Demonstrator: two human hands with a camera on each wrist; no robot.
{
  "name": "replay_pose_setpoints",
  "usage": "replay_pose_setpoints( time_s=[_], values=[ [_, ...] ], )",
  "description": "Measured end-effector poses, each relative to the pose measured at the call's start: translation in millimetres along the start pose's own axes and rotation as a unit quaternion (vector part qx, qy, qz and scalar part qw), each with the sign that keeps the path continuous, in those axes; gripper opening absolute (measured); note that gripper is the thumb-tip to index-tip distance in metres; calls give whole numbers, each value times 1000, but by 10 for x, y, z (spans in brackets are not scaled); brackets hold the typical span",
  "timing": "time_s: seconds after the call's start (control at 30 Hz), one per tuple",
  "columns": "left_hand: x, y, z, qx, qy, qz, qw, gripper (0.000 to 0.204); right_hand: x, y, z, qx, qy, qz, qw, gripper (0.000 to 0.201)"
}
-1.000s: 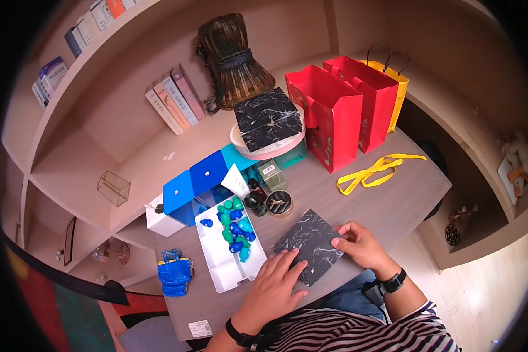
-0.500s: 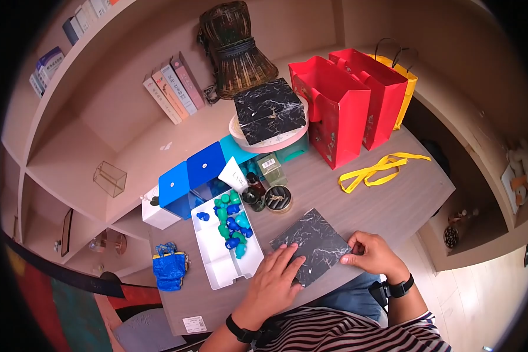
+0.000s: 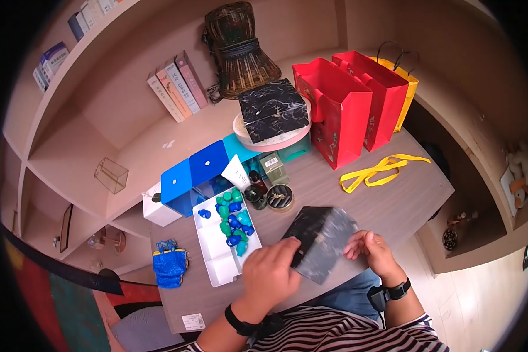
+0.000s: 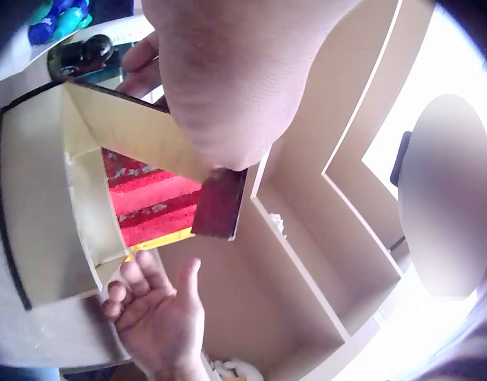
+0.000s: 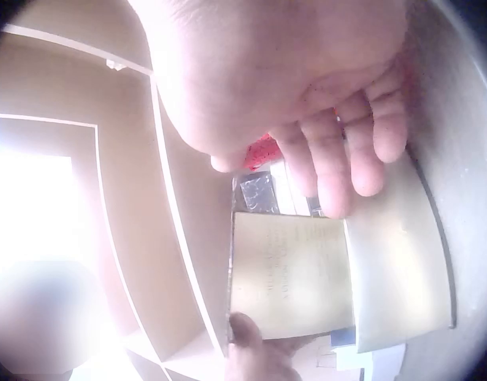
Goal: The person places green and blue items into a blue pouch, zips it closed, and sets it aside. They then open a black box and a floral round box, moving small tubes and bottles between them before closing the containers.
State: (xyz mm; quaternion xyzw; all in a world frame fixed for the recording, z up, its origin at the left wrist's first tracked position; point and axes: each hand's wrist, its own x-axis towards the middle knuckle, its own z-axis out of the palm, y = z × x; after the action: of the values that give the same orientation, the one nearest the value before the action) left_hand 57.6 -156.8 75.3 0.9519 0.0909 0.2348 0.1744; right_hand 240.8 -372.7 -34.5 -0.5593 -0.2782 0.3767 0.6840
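Observation:
A black marble-patterned folding box (image 3: 325,243) stands partly unfolded at the table's front, with cream inner walls (image 4: 37,198). My left hand (image 3: 270,273) grips its left side, thumb on the panel edge in the right wrist view. Just off the box's right side is my right hand (image 3: 371,252), palm facing it and holding nothing; its fingers are loosely bent. Through the box's opening in the left wrist view, red bags show. Left of the box lies a white tray (image 3: 220,273) with several small blue and green plastic pieces (image 3: 234,220).
Behind stand a white tube (image 3: 234,174), a round tin (image 3: 280,198) and blue boxes (image 3: 208,161). Another black marble box (image 3: 274,105) sits on a round box. Red paper bags (image 3: 340,117) and a yellow ribbon (image 3: 381,173) are at right. A blue pouch (image 3: 170,267) lies left.
The box lay flat under both hands before. Now it is raised and opened into a hollow shape, held in the left hand. The right hand has let go of its corner.

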Motion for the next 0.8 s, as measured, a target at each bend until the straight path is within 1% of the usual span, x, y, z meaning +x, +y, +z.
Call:
replay_pose_setpoints(
  time_s=[0.03,0.07,0.1,0.13,0.17,0.2,0.23,0.27,0.3,0.33,0.37,0.4,0.43,0.47,0.5,0.53,0.57,0.6,0.67,0.7,0.73,0.8],
  values=[
    [52,-41,-78,9,37,2,999,42,2,-54,54,4,11,-11,1000,66],
    [40,-103,-121,7,38,2,999,42,1,-115,103,7,22,-21,999,63],
    [29,-175,-149,-46,75,-52,995,39,-8,-182,132,5,24,-21,999,63],
    [18,-246,-176,-100,110,-105,983,36,-23,-253,157,-2,29,-24,999,56],
    [-13,-311,-210,-149,113,-133,973,34,-37,-307,178,-10,35,-26,999,49],
    [-65,-376,-233,-198,116,-161,960,32,-41,-337,204,-11,37,-25,999,49],
    [-149,-461,-203,-243,134,-185,943,30,-42,-360,230,-25,40,-16,999,41],
    [-238,-582,-160,-261,147,-166,939,24,-37,-383,242,-39,42,-8,998,33],
    [-347,-622,-170,-337,135,-246,899,19,-26,-410,238,-40,41,-6,998,33],
    [-441,-644,-189,-407,124,-324,845,15,-1,-443,234,-103,32,-5,994,29],
    [-521,-673,-206,-455,113,-355,809,18,34,-494,239,-166,22,-5,986,25],
    [-605,-693,-213,-454,116,-359,807,18,69,-594,270,-167,17,-1,986,25],
    [-696,-706,-215,-465,102,-394,786,22,114,-748,345,-302,-2,-28,953,26],
    [-788,-722,-215,-476,88,-428,764,25,173,-841,419,-430,-22,-57,901,26],
    [-888,-757,-204,-477,92,-432,760,25,235,-865,485,-432,-28,-55,900,26],
    [-990,-801,-183,-498,55,-441,745,27,285,-881,558,-497,-68,-132,855,29],
    [-1076,-817,-160,-519,18,-448,728,29,324,-892,625,-554,-106,-208,799,33],
    [-1149,-802,-134,-521,21,-450,725,29,360,-895,688,-556,-110,-206,798,33],
    [-1280,-767,-89,-534,46,-469,702,27,428,-875,794,-622,-170,-169,745,38],
    [-1340,-774,-76,-537,32,-464,704,26,454,-860,823,-658,-186,-151,714,46],
    [-1390,-773,-58,-539,39,-463,703,26,474,-835,846,-660,-191,-155,710,46],
    [-1474,-764,-15,-532,11,-481,697,23,496,-773,888,-719,-198,-119,655,52]
  ],
)
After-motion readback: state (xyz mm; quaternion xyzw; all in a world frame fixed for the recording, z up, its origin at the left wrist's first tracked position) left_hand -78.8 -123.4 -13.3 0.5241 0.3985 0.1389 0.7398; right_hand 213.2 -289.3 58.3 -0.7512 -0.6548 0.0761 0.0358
